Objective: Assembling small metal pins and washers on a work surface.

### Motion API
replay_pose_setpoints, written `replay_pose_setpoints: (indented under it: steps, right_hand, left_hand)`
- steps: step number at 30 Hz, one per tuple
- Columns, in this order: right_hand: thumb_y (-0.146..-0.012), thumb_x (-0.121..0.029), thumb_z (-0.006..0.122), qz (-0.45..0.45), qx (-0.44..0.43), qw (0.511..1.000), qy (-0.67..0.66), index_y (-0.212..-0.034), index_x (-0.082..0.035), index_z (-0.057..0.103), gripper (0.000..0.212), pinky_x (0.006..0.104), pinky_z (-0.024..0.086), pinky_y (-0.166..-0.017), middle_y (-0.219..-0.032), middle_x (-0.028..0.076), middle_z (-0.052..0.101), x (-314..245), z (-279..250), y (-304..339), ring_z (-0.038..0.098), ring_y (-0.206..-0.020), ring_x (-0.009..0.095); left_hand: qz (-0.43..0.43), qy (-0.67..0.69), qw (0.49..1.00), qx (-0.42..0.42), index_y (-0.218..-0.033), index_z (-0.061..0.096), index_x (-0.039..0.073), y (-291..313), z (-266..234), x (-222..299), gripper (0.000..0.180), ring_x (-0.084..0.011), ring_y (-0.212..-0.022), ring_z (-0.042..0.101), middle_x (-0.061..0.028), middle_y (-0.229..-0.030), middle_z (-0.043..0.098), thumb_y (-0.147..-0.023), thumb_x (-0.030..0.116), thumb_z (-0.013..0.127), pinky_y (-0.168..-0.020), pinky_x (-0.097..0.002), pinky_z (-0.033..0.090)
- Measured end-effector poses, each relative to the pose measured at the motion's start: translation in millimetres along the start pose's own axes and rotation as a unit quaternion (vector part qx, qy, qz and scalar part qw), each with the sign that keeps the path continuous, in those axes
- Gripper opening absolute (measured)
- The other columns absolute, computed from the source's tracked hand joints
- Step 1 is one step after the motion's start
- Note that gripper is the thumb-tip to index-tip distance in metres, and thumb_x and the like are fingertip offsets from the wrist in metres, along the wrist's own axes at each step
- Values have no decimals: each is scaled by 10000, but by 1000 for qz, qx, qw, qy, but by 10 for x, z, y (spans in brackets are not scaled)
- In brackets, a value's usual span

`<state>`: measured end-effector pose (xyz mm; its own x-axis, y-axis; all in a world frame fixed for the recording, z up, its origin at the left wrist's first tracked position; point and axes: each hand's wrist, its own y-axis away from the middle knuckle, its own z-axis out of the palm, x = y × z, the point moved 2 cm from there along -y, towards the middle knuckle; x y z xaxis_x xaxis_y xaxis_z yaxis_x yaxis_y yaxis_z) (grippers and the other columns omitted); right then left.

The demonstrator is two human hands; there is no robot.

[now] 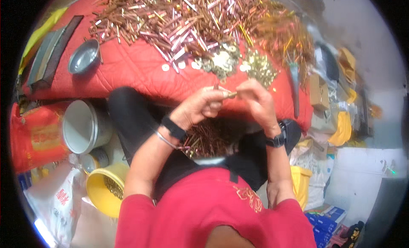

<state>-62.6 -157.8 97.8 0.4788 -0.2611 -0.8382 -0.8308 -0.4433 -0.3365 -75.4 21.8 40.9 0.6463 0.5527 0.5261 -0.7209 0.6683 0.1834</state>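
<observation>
1. Head view: person seated, left hand (pixel 199 106) raised above the lap, fingers curled well in, thumb and forefinger closed on a small metal piece (pixel 232 95). A brownish tip pokes up by the thumb.
2. Right hand (pixel 259 102) just beside it, at the piece's other end. Fingers bent, partly blurred; I cannot tell whether they grip the piece or only touch it.
3. Piece itself: between the two hands, in front of the red cover (pixel 136 69).
4. On the cover, beyond the hands: broad heap of long coppery pieces (pixel 183 20). Nearer, pale flat washers (pixel 225 60); right of those, small brassy pieces (pixel 260 69).
5. Between the knees, below the hands: more long pieces (pixel 206 139), heaped together.
6. Person's left: metal bowl (pixel 84 58) on the cover; white bucket (pixel 77 126) lower; yellow bucket (pixel 97 194) nearest, small brassy bits (pixel 113 187) inside.
7. Right edge of the cover: dark tapered object (pixel 295 88), kind unclear.
</observation>
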Motion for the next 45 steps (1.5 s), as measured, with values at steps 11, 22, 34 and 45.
replay_pose_setpoints:
  steps: [11,22,34,45]
  right_hand:
    - [-892,-49,574,167,59,979,-100,-879,-21,629,63,218,426,-641,-805,-16,573,0,119,-46,532,-726,71]
    - [-838,-36,590,40,44,995,76,-893,-8,603,64,301,464,-680,-814,98,591,-235,2,34,594,-760,208]
    - [-937,-183,516,-41,75,985,147,-854,-19,566,191,367,445,-627,-739,106,557,38,112,-76,576,-688,262]
    - [-932,-244,539,58,67,994,67,-805,10,546,284,352,428,-621,-730,112,568,248,84,-91,548,-665,233]
  left_hand:
    - [175,-228,946,150,-901,617,67,44,71,40,99,-22,-556,435,60,-692,532,-862,151,653,-491,-183,334]
    - [55,-108,989,85,-905,623,54,96,48,-12,113,-16,-509,430,61,-651,523,-883,165,636,-424,-170,306]
    - [139,-185,963,140,-841,615,80,45,0,30,97,-9,-481,350,72,-621,485,-856,157,672,-428,-180,227]
    - [135,-220,951,173,-858,616,76,19,-16,21,125,-11,-468,341,77,-610,465,-853,182,682,-426,-184,227]
